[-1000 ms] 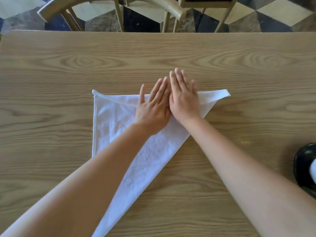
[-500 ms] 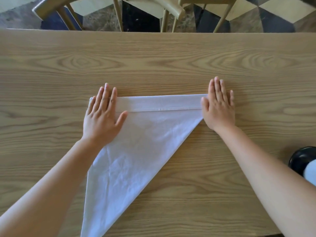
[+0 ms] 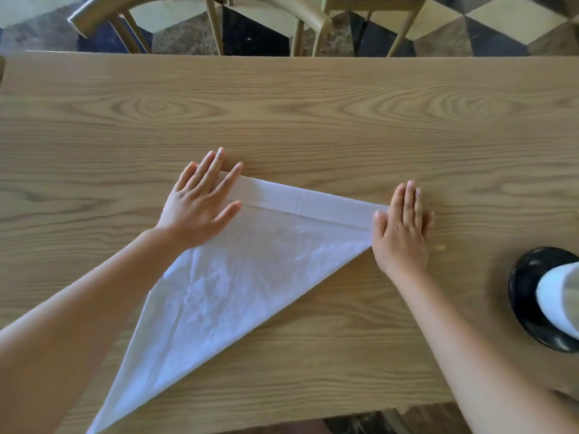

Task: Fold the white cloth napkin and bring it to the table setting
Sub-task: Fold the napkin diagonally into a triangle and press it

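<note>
A white cloth napkin [image 3: 238,277] lies flat on the wooden table [image 3: 282,114] as a triangle, its long point reaching the near edge. A narrow band is folded over along its far edge. My left hand [image 3: 200,205] rests flat, fingers spread, on the napkin's far left corner. My right hand [image 3: 402,227] presses flat on the far right corner, partly on the table. Neither hand grips anything. My left forearm hides the napkin's left side.
A black plate [image 3: 529,302] with a white folded item [image 3: 560,299] on it sits at the table's right edge. Wooden chairs [image 3: 200,14] stand behind the far edge on a chequered floor. The near table edge runs just below the napkin's tip.
My hands slid apart from the middle of the far fold to its two corners. Since half a second ago they have stayed there, and the view has tilted.
</note>
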